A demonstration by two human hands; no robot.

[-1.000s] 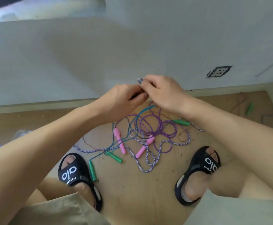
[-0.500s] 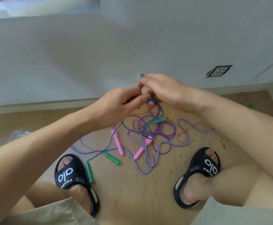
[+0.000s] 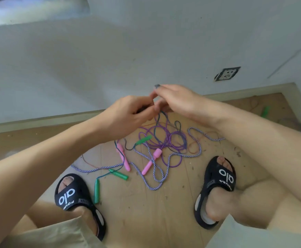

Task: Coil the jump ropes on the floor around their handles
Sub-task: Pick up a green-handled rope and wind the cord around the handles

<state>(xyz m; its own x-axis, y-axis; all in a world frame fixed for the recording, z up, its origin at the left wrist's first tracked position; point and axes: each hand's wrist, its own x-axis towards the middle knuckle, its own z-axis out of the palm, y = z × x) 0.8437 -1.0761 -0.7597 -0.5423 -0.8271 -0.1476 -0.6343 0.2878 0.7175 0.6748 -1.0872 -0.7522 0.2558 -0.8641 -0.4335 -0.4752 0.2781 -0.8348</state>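
Wooden floor (image 3: 146,212) carries tangled jump ropes (image 3: 164,145). Above them, left hand (image 3: 128,115) and right hand (image 3: 174,99) pinch a dark cord (image 3: 161,116); pulling likely tightens knots.

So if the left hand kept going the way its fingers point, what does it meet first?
The right hand: the left hand points up-right at its fingers, already about touching. Depth is unclear.
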